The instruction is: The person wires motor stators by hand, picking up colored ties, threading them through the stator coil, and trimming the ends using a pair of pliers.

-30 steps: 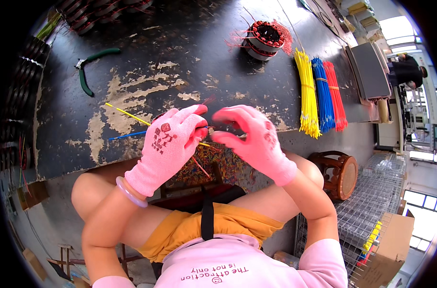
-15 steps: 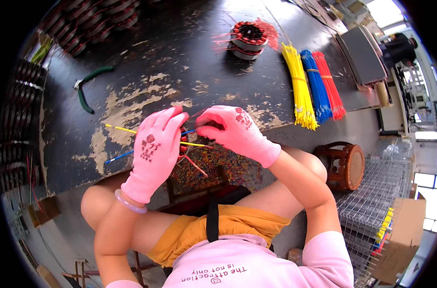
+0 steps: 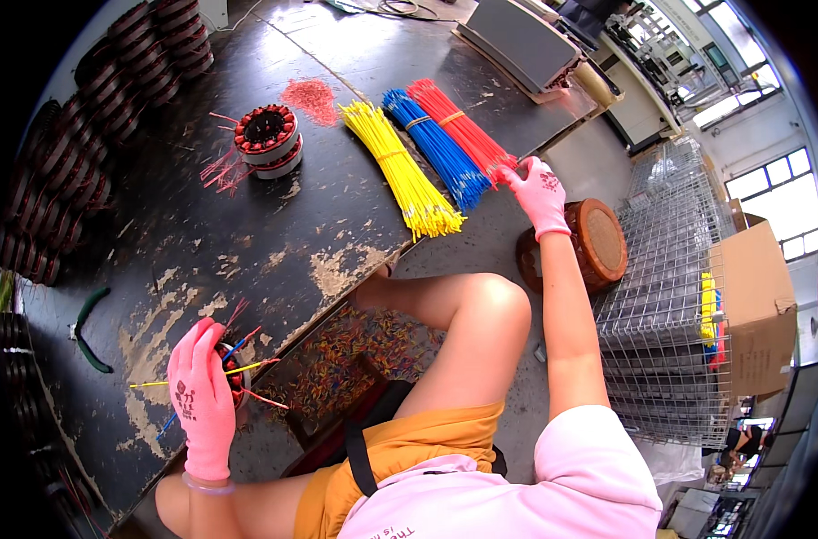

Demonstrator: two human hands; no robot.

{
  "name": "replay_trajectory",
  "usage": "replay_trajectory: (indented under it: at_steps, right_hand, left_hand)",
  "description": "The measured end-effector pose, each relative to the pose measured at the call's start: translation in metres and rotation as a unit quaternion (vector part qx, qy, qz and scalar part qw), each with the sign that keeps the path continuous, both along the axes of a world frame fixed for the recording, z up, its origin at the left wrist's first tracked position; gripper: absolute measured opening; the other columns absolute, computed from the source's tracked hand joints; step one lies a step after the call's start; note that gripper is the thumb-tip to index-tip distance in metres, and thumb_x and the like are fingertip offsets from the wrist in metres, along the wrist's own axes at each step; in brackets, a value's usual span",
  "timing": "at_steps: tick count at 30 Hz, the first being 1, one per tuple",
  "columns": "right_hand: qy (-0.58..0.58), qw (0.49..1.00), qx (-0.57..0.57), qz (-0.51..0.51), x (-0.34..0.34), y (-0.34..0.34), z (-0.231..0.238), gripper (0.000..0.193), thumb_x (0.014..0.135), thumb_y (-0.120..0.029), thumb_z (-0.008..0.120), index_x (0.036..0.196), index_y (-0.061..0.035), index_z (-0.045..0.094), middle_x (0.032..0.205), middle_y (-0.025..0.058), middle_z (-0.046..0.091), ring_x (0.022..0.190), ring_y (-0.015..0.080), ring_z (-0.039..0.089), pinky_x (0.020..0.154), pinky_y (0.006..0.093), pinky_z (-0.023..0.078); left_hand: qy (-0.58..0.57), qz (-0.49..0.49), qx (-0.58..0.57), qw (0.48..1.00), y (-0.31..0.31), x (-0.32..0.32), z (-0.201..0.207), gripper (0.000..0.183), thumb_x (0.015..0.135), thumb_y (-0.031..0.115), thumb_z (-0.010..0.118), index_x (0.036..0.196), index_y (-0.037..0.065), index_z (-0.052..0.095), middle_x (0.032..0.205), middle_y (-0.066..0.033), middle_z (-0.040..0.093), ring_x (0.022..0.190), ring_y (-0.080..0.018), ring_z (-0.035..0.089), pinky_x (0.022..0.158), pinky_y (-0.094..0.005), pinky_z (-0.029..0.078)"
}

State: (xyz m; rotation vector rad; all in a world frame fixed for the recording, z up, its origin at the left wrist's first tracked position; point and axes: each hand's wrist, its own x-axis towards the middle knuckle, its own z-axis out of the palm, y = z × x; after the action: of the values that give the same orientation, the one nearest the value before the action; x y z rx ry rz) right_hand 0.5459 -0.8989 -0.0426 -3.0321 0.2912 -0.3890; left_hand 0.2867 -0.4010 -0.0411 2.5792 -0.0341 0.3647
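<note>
so, right hand point(image 3: 538, 194), touching red wires point(image 3: 467, 133)

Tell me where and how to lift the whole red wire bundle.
Probably best around its band, from above and the right: the red bundle is long, lies flat and is tied there; the blue bundle crowds its left, and the right hand is at its near end.

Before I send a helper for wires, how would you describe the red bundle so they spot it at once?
On the dark, worn table, toward its right side, lie a yellow bundle and a blue bundle of wires. Just right of the blue one is the red bundle, the only one with the gloved right hand at its end.
</note>
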Motion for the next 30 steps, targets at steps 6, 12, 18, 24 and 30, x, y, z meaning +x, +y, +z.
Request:
replay_trajectory:
  at_steps: [6, 12, 18, 24, 30]
  right_hand:
    - [-0.012, 0.996, 0.079, 0.044, 0.022, 0.01, -0.009, 0.039, 0.089, -0.046, 0.073, 0.109, -0.0123, 0.071, 0.107, 0.0111, 0.069, 0.1, 0.0295, 0.069, 0.087, 0.042, 0.054]
    - [-0.051, 0.998, 0.013, 0.037, 0.031, 0.012, 0.006, 0.02, 0.091, -0.033, 0.069, 0.097, -0.014, 0.071, 0.101, 0.0085, 0.069, 0.097, 0.0299, 0.069, 0.084, 0.0433, 0.054]
    - [0.002, 0.999, 0.034, 0.022, 0.034, 0.024, 0.021, 0.021, 0.088, -0.033, 0.069, 0.1, -0.0157, 0.072, 0.104, 0.0102, 0.073, 0.101, 0.031, 0.07, 0.087, 0.0434, 0.054]
    - [0.066, 0.998, 0.019, 0.01, 0.052, 0.024, 0.04, 0.023, 0.091, -0.036, 0.066, 0.1, -0.0175, 0.075, 0.106, 0.0103, 0.076, 0.104, 0.0317, 0.071, 0.088, 0.0435, 0.055]
    - [0.068, 0.995, -0.066, 0.033, 0.067, 0.024, 0.047, 0.022, 0.095, -0.038, 0.065, 0.1, -0.0181, 0.074, 0.102, 0.0089, 0.076, 0.103, 0.031, 0.071, 0.086, 0.0437, 0.055]
  left_hand:
    - [-0.005, -0.002, 0.001, 1.0, 0.003, -0.001, 0.001, 0.028, 0.099, 0.002, 0.051, 0.122, 0.002, 0.066, 0.131, -0.0137, 0.065, 0.121, -0.0341, 0.06, 0.106, -0.0424, 0.044]
    - [-0.019, -0.002, -0.008, 1.0, 0.001, 0.0, -0.001, 0.027, 0.098, 0.001, 0.053, 0.122, 0.002, 0.067, 0.129, -0.0137, 0.066, 0.119, -0.0343, 0.061, 0.105, -0.0426, 0.046]
    - [-0.019, -0.003, -0.012, 1.0, 0.002, -0.001, -0.002, 0.027, 0.098, 0.002, 0.053, 0.122, 0.001, 0.067, 0.129, -0.0133, 0.066, 0.119, -0.0344, 0.061, 0.105, -0.0426, 0.046]
    - [-0.02, -0.003, -0.007, 1.0, 0.002, -0.001, -0.002, 0.027, 0.099, 0.003, 0.053, 0.122, 0.002, 0.067, 0.13, -0.0131, 0.066, 0.12, -0.0344, 0.061, 0.106, -0.0429, 0.045]
    - [-0.011, -0.008, 0.006, 1.0, 0.005, -0.002, -0.002, 0.027, 0.1, 0.002, 0.051, 0.123, 0.0, 0.065, 0.132, -0.0153, 0.064, 0.121, -0.0342, 0.06, 0.107, -0.0415, 0.045]
